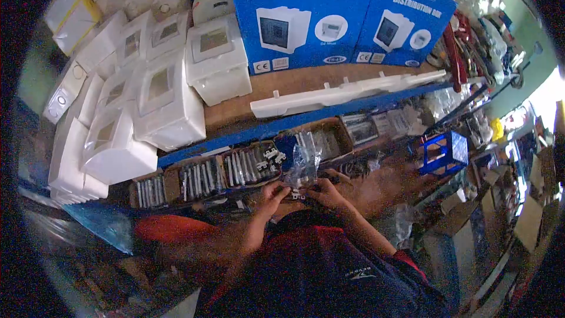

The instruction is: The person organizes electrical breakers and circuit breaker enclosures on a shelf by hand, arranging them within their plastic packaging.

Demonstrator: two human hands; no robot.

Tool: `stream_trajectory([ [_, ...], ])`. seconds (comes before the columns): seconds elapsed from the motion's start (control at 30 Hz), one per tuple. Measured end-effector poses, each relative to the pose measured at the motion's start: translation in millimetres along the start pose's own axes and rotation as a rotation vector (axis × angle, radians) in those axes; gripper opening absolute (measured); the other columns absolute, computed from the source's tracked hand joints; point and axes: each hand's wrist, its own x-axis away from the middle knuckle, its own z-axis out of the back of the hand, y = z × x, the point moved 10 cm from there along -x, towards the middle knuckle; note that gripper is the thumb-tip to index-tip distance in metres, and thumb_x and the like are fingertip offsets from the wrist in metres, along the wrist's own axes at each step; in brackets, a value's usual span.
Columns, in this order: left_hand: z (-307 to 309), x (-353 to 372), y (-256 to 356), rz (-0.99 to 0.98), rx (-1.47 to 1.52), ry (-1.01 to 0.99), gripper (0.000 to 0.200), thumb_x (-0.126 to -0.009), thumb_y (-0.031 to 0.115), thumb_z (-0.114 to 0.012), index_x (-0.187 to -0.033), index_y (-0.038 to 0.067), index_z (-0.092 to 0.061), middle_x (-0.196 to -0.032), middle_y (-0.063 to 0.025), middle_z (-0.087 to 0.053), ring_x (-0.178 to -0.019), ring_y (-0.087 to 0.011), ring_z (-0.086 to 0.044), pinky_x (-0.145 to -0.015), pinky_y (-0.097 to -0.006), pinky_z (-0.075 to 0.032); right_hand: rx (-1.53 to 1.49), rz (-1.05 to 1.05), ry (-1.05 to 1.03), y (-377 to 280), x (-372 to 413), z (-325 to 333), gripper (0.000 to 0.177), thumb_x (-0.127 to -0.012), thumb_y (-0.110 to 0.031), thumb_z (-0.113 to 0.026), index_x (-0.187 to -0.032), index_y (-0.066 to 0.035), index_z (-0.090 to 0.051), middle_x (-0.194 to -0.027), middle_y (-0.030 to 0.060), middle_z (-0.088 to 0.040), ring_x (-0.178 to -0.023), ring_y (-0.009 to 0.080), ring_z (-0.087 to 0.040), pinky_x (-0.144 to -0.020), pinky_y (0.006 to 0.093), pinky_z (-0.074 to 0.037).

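Left hand [271, 198] and right hand [329, 194] pinch the lower end of a clear plastic bag [305, 162] from nine and three o'clock, seemingly to steady it beside small white pieces [296, 192] at six, loose white parts [272, 155] lying at eleven.

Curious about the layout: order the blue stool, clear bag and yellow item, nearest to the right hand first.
1. Clear bag: at the right hand.
2. Blue stool: off to the right.
3. Yellow item: right, beyond the stool.

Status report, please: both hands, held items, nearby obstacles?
Left hand and right hand pinching clear crinkled plastic bag. Small white pieces between fingertips. Row of open brown cardboard boxes just beyond.
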Motion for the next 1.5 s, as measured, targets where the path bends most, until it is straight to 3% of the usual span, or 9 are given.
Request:
stream_trajectory([
  [0.3, 0.9, 4.8, -1.1, -0.058, -0.254, 0.313, 0.030, -0.080, 0.033, -0.069, -0.098, 0.009, -0.064, -0.088, -0.0064, -0.066, -0.083, -0.0163, -0.061, -0.075, -0.0321, -0.047, 0.124, 0.037, -0.026, -0.2, -4.6, 46.1, 0.023, -0.082, -0.012, -0.067, -0.100, 0.000, -0.061, -0.093, 0.0053, -0.065, -0.082, 0.0106, -0.055, -0.074, 0.0304, -0.048],
  [0.4, 39.9, -27.5, -21.5, -0.042, -0.345, 0.335, 0.024, -0.084, 0.021, -0.063, -0.106, 0.011, -0.061, -0.089, -0.0095, -0.066, -0.076, -0.0210, -0.062, -0.067, -0.0340, -0.049, 0.712, -0.140, -0.101, 17.1, -21.0, 67.1, 0.020, -0.083, -0.012, -0.066, -0.097, 0.000, -0.060, -0.090, 0.0053, -0.064, -0.081, 0.0092, -0.053, -0.071, 0.0305, -0.047],
  [0.57, 67.4, -62.5, -44.3, -0.157, -0.830, 0.369, 0.029, -0.085, 0.009, -0.056, -0.114, 0.006, -0.056, -0.079, -0.0095, -0.064, -0.064, -0.0250, -0.059, -0.055, -0.0370, -0.047, 0.581, 0.266, -0.086, -16.8, -47.7, 66.0, 0.018, -0.083, -0.015, -0.064, -0.085, 0.002, -0.061, -0.078, 0.0046, -0.063, -0.071, 0.0104, -0.051, -0.064, 0.0334, -0.045],
  [0.77, 91.8, -62.0, -110.5, -0.262, -1.002, 0.536, 0.040, -0.082, 0.008, -0.057, -0.121, 0.002, -0.050, -0.109, -0.0143, -0.059, -0.097, -0.0225, -0.057, -0.081, -0.0341, -0.048, 0.776, 0.306, -0.202, 2.3, -107.7, 55.0, 0.025, -0.080, -0.017, -0.067, -0.094, 0.002, -0.059, -0.086, 0.0073, -0.062, -0.072, 0.0163, -0.054, -0.068, 0.0351, -0.047],
  [0.93, 100.8, -29.2, -123.9, -0.293, -0.105, 0.440, 0.044, -0.081, 0.015, -0.066, -0.121, 0.006, -0.049, -0.110, -0.0147, -0.056, -0.107, -0.0186, -0.052, -0.082, -0.0312, -0.049, 0.751, 0.032, 0.128, 47.8, -145.1, 81.0, 0.040, -0.077, -0.020, -0.071, -0.107, 0.001, -0.055, -0.098, 0.0116, -0.062, -0.084, 0.0169, -0.057, -0.075, 0.0334, -0.049],
  [1.13, 69.4, 48.5, -90.0, 0.325, 0.448, 0.349, 0.043, -0.078, 0.015, -0.072, -0.115, 0.005, -0.054, -0.102, -0.0078, -0.060, -0.099, -0.0209, -0.057, -0.081, -0.0342, -0.048, -0.242, 0.160, 0.403, 61.4, -94.7, 132.7, 0.047, -0.079, -0.018, -0.071, -0.116, 0.000, -0.050, -0.098, 0.0142, -0.062, -0.091, 0.0229, -0.061, -0.078, 0.0332, -0.050],
  [1.23, 87.3, 69.8, -138.0, 0.024, -0.020, 0.359, 0.041, -0.078, 0.011, -0.070, -0.115, 0.005, -0.055, -0.108, -0.0072, -0.059, -0.100, -0.0224, -0.057, -0.082, -0.0351, -0.049, -0.451, 0.131, 0.410, 74.0, -52.2, 143.4, 0.045, -0.085, -0.027, -0.062, -0.118, 0.000, -0.048, -0.097, 0.0154, -0.063, -0.089, 0.0257, -0.062, -0.076, 0.0348, -0.051],
  [1.3, 50.0, 68.0, -64.1, 0.271, 0.819, 0.218, 0.042, -0.080, 0.009, -0.065, -0.120, 0.006, -0.051, -0.110, -0.0072, -0.058, -0.103, -0.0214, -0.056, -0.083, -0.0345, -0.050, -1.021, -0.049, 0.271, 69.4, -12.0, 111.3, 0.046, -0.089, -0.034, -0.053, -0.120, -0.001, -0.047, -0.098, 0.0155, -0.063, -0.087, 0.0263, -0.062, -0.074, 0.0358, -0.053],
  [1.5, 36.7, 75.4, -18.9, 0.259, 0.449, 0.048, 0.037, -0.083, 0.009, -0.061, -0.119, 0.005, -0.049, -0.111, -0.0091, -0.056, -0.104, -0.0225, -0.054, -0.088, -0.0345, -0.048, -1.211, 0.088, 0.373, 4.5, 43.0, -0.2, 0.043, -0.089, -0.034, -0.047, -0.118, -0.002, -0.050, -0.105, 0.0158, -0.061, -0.089, 0.0276, -0.061, -0.078, 0.0389, -0.052],
])
